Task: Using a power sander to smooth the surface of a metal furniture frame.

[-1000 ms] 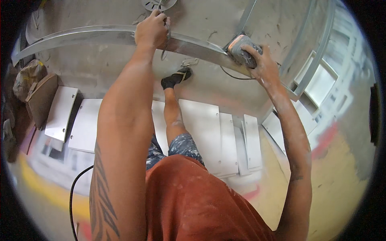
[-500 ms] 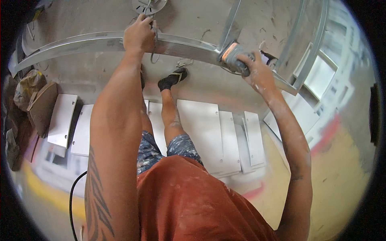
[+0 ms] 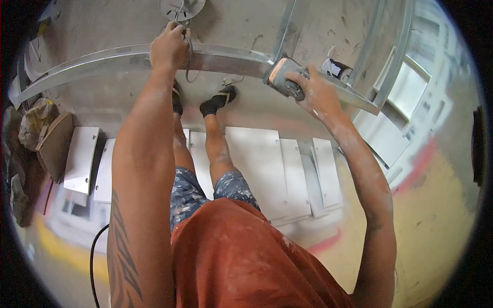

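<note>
My right hand (image 3: 316, 95) is wrapped around a grey power sander (image 3: 288, 78) with an orange edge along its pad. The sander is at the corner where a crossbar meets the long rail of a metal frame (image 3: 221, 60); whether its pad touches the metal I cannot tell. My left hand (image 3: 169, 47) is closed above the same rail, farther left. Out of its fingers hangs a loop of thin grey cord (image 3: 190, 64), which also runs up toward a round, pale slotted disc (image 3: 183, 7) on the floor.
White panels (image 3: 254, 164) with small holes lie behind my feet. At the left are a brown board (image 3: 54, 134) and a crumpled bag (image 3: 37, 120). A white tray-like piece (image 3: 409, 92) stands at the right. A black cable (image 3: 93, 262) curves by my left arm.
My right hand and the sander have shifted slightly left and tilted a little. My left hand stays closed on the cord. The whole view has drifted slightly too.
</note>
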Demonstrator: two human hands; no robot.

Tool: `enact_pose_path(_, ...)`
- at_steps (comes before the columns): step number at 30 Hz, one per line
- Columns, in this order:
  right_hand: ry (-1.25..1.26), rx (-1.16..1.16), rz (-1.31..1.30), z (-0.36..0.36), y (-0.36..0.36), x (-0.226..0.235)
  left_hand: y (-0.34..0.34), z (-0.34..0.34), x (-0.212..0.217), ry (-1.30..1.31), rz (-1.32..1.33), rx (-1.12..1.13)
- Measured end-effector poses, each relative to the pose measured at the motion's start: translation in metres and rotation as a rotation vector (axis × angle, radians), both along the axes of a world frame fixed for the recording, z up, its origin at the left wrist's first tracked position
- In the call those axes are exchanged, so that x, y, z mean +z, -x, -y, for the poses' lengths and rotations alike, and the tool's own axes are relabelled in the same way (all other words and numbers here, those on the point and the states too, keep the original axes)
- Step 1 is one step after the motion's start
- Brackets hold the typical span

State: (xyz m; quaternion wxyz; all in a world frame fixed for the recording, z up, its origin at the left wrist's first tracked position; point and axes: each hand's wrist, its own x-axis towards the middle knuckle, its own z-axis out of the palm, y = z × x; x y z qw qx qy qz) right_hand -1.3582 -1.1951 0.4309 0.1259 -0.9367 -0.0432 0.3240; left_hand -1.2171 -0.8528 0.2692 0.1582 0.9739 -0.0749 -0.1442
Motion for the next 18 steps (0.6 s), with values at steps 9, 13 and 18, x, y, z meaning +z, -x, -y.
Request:
enact_pose_path(9, 0.003, 0.044, -0.039, 0.003, -0.003, 0.006, 0.003, 0.001, 0.002, 0.007, -0.012, 0.025)
enact_pose_path(13, 0.033, 0.119, -0.181, -0.005, -0.01, 0.01, 0.0, -0.006, -0.002, -0.005, -0.002, 0.016)
enact_pose_path(18, -0.028, 0.083, -0.053, 0.005, -0.004, 0.005, 0.001, 0.002, -0.001, -0.006, -0.041, 0.002)
